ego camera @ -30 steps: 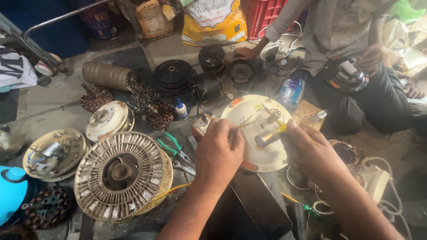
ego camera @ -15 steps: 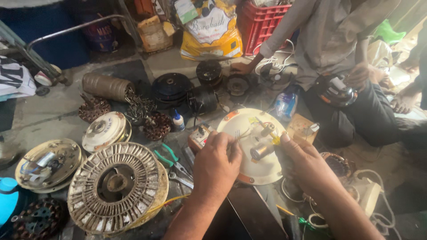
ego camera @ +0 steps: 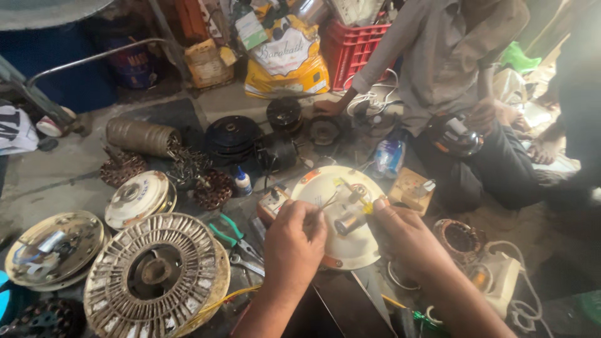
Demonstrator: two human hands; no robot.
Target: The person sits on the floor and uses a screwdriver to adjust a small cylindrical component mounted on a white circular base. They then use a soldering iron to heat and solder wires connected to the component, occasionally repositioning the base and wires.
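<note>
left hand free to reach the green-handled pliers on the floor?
Probably not right away. The left hand is pinching wires over the cream motor cover. The green-handled pliers lie just to its left, uncovered, so the path looks open once it lets go.

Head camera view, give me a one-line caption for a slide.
Both hands, left hand and right hand, work thin wires over a cream round fan cover, beside a slotted rotor and green-handled pliers.
</note>
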